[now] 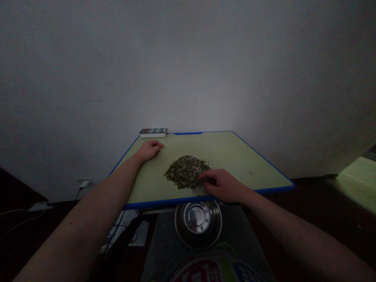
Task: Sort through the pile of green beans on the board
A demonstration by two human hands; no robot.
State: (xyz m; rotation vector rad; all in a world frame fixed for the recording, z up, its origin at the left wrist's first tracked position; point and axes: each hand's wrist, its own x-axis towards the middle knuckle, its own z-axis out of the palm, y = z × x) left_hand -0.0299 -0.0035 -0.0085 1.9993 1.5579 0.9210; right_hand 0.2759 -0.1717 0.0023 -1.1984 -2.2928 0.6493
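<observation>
A flat heap of small dark greenish-brown grains [186, 171], like beans or seeds, lies in the middle of the pale yellow table [232, 156]. At the heap's right front edge is my right hand [221, 183]; its fingers are bent, with a gap between thumb and forefinger, and the fingertips touch the outer grains. Whether a grain is between them is too small to tell. My left hand [149, 150] rests on the table left of the heap, fingers curled in, with nothing visible in it. Below the front edge, a shiny steel bowl [198, 225] sits on my lap.
A phone [153, 130] lies on a white box [152, 135] at the back left corner. Blue trim edges the table, which stands against a grey wall [188, 70]. A small dark speck lies right of the heap. A plug [85, 184] and cables are at the left.
</observation>
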